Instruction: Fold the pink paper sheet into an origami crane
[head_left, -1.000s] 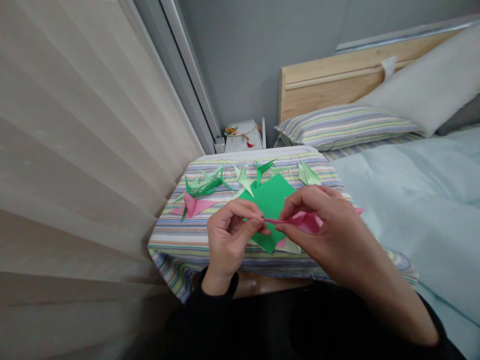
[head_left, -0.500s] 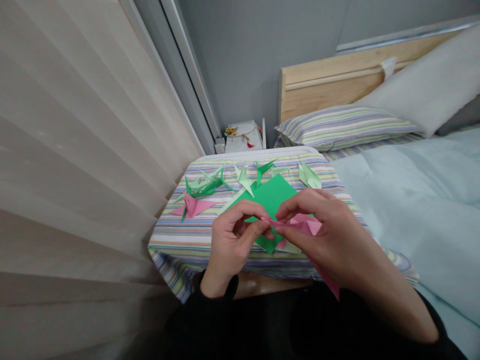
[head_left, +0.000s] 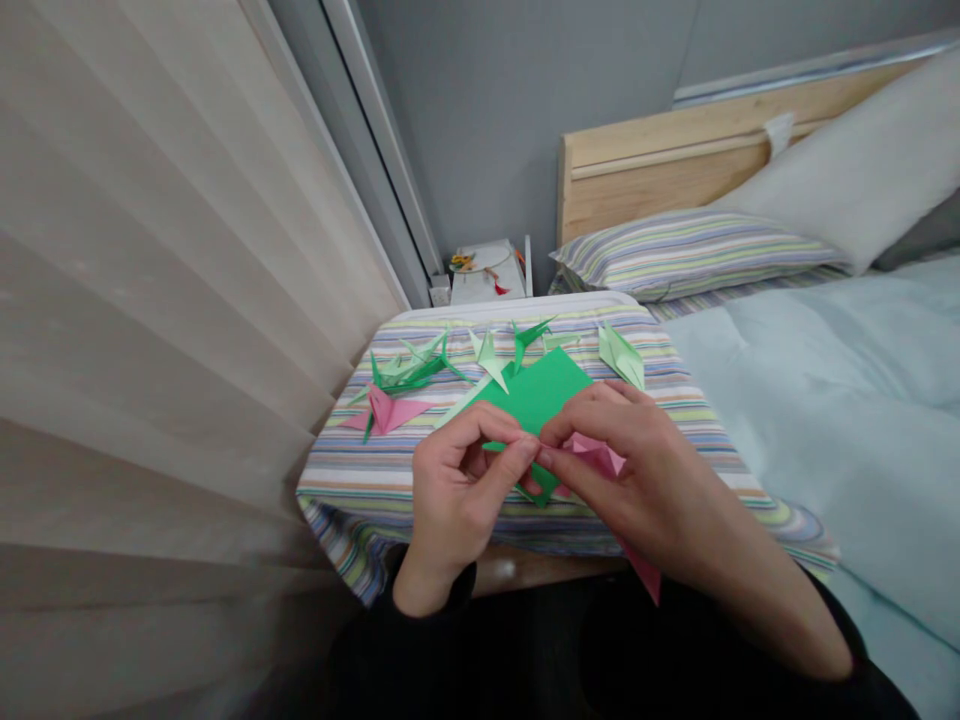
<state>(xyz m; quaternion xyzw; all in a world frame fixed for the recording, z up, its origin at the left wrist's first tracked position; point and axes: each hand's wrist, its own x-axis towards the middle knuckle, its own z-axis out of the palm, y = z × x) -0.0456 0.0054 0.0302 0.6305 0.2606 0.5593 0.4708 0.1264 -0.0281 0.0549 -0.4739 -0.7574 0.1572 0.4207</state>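
My left hand and my right hand meet at the fingertips over a folded pink origami paper. Both hands pinch it, and its thin end is hidden between my fingers. A pointed pink flap hangs below my right hand. Under my hands lies a flat green paper sheet, partly covered by them. Beyond it sit a pale green paper crane, a dark green paper crane and a pink paper crane. All of these rest on a striped cloth.
A pale green folded piece lies at the cloth's far edge. A pale blue duvet spreads to the right, with a striped pillow and a wooden headboard beyond. A pleated curtain fills the left side.
My hands have drawn closer together, and the pink paper's thin strip between them is now hidden by my fingers. The rest of the scene looks the same.
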